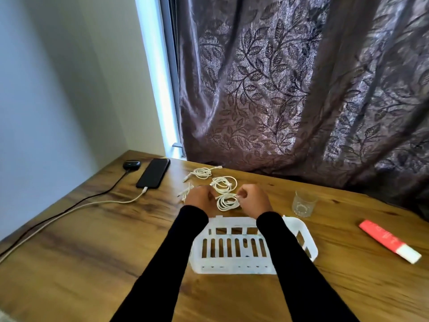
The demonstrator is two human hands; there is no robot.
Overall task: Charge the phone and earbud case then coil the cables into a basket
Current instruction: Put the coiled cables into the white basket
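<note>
A black phone [153, 173] lies at the table's back left with a white cable [92, 204] plugged into its near end. Behind it sits a dark earbud case [131, 164] with a black cable [69, 209] attached. Both hands hold a white coiled cable [227, 202] just beyond the white slotted basket [234, 249]: my left hand [200, 198] at its left side, my right hand [254, 198] pinching its right side. Two more white coils lie further back, one [224, 183] right behind the held coil and one [202, 172] near the curtain. A looser white cable [185, 192] lies left of my left hand.
A clear drinking glass [303, 204] stands right of my right hand. A red and white tube [390, 240] lies at the table's right. A patterned curtain [301, 89] hangs along the back edge. A pale wall [58, 89] borders the left side.
</note>
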